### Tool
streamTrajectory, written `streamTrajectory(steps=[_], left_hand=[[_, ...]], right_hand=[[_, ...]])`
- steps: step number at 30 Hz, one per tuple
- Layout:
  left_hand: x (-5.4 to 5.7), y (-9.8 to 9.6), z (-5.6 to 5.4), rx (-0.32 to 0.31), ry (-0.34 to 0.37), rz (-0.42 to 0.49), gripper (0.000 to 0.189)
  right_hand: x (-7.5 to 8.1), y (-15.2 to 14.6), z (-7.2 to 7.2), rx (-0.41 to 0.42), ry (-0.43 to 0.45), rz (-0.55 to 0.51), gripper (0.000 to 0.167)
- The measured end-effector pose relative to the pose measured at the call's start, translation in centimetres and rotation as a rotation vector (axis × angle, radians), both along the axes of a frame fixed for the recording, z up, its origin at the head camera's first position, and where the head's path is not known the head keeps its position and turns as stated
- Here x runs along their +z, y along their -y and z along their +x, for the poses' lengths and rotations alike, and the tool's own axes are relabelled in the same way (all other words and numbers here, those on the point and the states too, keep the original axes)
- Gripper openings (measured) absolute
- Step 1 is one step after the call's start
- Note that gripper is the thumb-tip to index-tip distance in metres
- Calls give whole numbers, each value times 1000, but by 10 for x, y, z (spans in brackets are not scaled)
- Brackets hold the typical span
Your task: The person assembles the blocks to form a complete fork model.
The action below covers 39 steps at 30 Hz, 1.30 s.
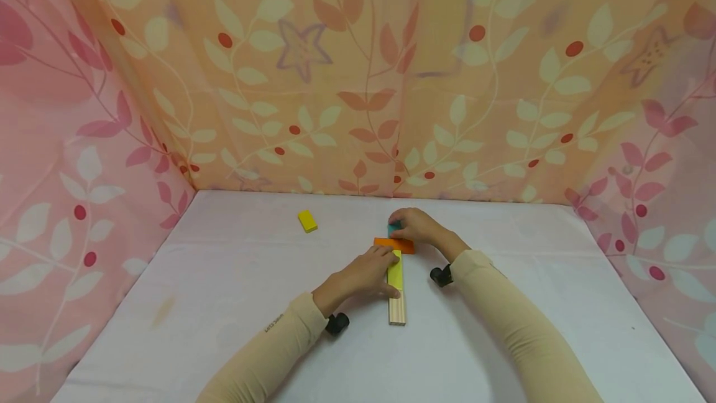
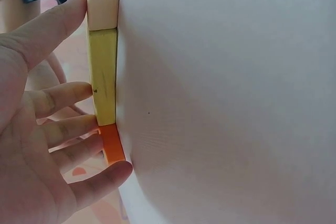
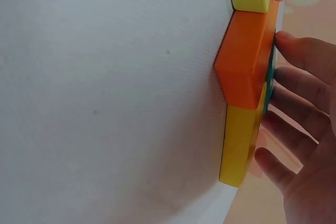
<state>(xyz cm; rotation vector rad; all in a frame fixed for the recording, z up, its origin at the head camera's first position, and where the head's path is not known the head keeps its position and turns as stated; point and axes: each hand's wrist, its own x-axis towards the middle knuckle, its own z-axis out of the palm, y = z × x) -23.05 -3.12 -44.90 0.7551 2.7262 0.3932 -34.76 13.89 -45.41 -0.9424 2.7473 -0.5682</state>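
A row of flat blocks lies on the white cloth: a plain wood block [image 1: 397,310] nearest me, then a light yellow block [image 1: 394,275] and an orange block [image 1: 394,245] set crosswise. My left hand [image 1: 363,271] stretches along the row's left side, thumb at the wood block, fingertips against the yellow and orange blocks [image 2: 111,144]. Beyond the orange block, my right hand [image 1: 421,226] pinches a teal block [image 1: 394,229] between thumb and fingers. In the right wrist view, a deeper yellow block [image 3: 236,142] extends past the orange one, beside the teal block [image 3: 270,80].
A separate yellow block [image 1: 307,221] lies at the back left of the white cloth [image 1: 224,303]. Patterned curtains [image 1: 358,79] rise behind and on both sides. Black wrist cameras [image 1: 338,323] hang beneath both sleeves.
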Motion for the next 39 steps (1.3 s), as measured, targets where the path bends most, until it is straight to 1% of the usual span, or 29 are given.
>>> streamTrajectory(steps=[14,26,32,35,39], left_hand=[[1,-3,-1,28,26,-24,76],[-1,-2,-2,15,-5,-10,75],[-3,-1,-2,4,-22,-13,75],[-4,-1,-3,8,-15,-15,76],[-5,-2,-2,12,-9,-20,76]], right_hand=[[0,2,2,-5,6,25,35],[2,3,3,-33,24,22,36],[1,4,5,-42,-10,46,38],[-1,4,5,-48,-25,58,39],[-2,3,6,-52,-37,48,38]])
